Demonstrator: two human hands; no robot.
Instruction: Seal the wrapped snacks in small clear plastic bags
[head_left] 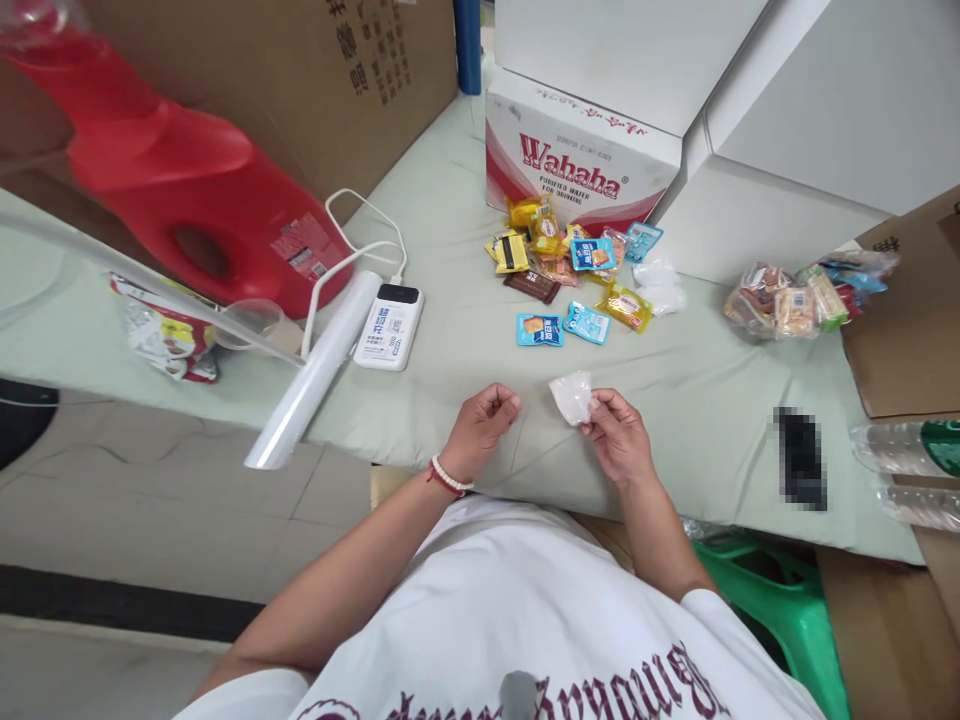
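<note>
Pinched at its lower right corner between thumb and fingertips of the right hand: a small white packet, held just above the near edge of the green-covered table, its length tilted up and leftward from the fingers. Just left of the packet, not touching it, the left hand, curled nearly closed with thumb against forefinger, holding nothing that can be made out; a red-and-white bracelet on that wrist. Nearer of the two to the packet's free edge: the left hand, with bare cloth between.

Beyond the packet, two blue snack sachets, then a loose heap of wrapped snacks against a red-and-white water carton. Left of the packet, a white power bank with its cable, a white tube and a large red jug. Right of the packet, a clear bag of snacks, well apart. Nothing lying between the hands and the packet.
</note>
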